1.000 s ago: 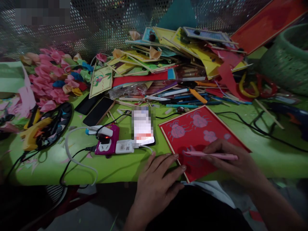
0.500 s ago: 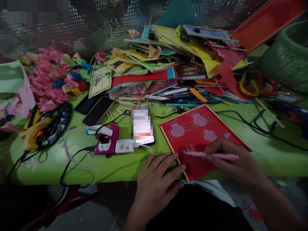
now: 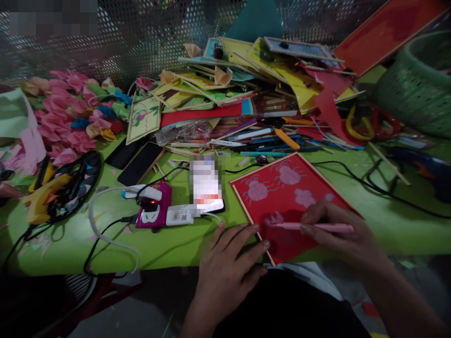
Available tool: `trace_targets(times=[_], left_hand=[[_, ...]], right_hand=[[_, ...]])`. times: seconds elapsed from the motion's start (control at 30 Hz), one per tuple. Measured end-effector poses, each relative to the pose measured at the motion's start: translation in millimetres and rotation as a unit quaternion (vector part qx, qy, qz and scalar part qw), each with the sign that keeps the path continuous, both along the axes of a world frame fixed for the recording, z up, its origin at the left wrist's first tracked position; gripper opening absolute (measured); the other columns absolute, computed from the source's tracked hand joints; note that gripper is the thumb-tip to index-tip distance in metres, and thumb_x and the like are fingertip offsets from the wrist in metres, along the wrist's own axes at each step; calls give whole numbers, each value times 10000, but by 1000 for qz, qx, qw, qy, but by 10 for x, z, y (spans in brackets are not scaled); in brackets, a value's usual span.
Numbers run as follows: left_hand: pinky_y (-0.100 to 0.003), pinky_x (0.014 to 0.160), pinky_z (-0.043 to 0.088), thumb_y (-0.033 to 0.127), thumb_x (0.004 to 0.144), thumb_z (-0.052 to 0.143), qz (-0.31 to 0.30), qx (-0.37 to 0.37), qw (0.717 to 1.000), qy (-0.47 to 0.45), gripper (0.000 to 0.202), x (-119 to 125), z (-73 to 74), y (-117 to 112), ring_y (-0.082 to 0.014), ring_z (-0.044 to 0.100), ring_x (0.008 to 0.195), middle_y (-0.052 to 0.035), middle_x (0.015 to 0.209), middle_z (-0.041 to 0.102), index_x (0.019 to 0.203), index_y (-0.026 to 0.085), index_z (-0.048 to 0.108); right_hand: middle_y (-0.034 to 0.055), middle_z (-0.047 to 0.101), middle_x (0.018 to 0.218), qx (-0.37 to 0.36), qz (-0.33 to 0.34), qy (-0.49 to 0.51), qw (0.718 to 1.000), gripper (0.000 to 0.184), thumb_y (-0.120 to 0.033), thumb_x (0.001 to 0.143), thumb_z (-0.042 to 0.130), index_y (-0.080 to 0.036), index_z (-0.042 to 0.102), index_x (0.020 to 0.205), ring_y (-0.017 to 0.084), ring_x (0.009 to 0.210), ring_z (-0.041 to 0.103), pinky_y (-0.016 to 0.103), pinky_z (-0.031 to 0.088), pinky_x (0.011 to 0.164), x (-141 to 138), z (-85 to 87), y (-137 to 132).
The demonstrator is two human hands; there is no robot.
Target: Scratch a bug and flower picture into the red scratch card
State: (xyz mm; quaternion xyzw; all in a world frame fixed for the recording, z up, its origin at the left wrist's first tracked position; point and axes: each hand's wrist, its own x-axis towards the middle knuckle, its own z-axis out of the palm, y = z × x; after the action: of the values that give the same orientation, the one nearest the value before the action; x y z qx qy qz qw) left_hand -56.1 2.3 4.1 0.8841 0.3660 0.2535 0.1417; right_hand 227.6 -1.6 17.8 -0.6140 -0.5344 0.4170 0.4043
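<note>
A red sheet edged with thin wooden strips lies at an angle by the table's near edge. Bugs and a flower are drawn on it in pink with pale outlines. My right hand grips a pink marker, its tip on a small pink shape at the lower left of the sheet. With fingers spread, my left hand rests at the sheet's left edge, fingertips touching the wooden strip. The sheet's lower right part is hidden under my right hand.
A lit phone lies left of the sheet, beside a purple power socket with cables. Further left are a yellow glue gun and pink paper flowers. Framed pictures, pens and sticks are heaped behind; a green basket stands at right.
The marker tip has shifted slightly at the small shape, which now shows more pink. My left hand stays at the sheet's edge. The whole view has moved a little.
</note>
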Motion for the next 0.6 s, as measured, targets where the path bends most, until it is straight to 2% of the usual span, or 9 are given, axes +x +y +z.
trace_targets(times=[0.1, 0.23, 0.43, 0.6], left_hand=[[-405, 1306, 235, 397, 1010, 671, 6, -6, 1000, -4, 358, -5, -23, -8, -175, 585, 1366, 57, 1522, 629, 1368, 368, 668], [-423, 1310, 241, 391, 1000, 687, 4, -6, 1000, -2, 385, -11, -51, -15, -182, 583, 1374, 53, 1527, 625, 1384, 373, 660], [-430, 1303, 273, 383, 1002, 675, 3, -1, 1000, 5, 382, -9, -28, -2, -185, 594, 1362, 43, 1514, 636, 1384, 375, 661], [-421, 1301, 275, 400, 998, 682, 8, 4, 1000, 0, 371, -7, -32, -2, -182, 596, 1355, 43, 1505, 645, 1368, 374, 672]], right_hand=[[9, 654, 683, 8, -10, 1, 1000, 313, -510, 855, 818, -252, 688, 734, 174, 603, 571, 295, 424, 526, 19, -19, -5], [16, 667, 690, 12, 4, -15, 1000, 323, -514, 864, 801, -249, 669, 735, 179, 601, 585, 291, 458, 525, 72, -53, 7], [12, 658, 690, 10, -13, -12, 1000, 314, -502, 862, 806, -252, 661, 738, 179, 613, 578, 298, 454, 537, 69, -56, -5], [19, 664, 684, 10, 15, -18, 1000, 306, -500, 863, 800, -251, 675, 737, 185, 599, 588, 303, 454, 521, 62, -53, 7]])
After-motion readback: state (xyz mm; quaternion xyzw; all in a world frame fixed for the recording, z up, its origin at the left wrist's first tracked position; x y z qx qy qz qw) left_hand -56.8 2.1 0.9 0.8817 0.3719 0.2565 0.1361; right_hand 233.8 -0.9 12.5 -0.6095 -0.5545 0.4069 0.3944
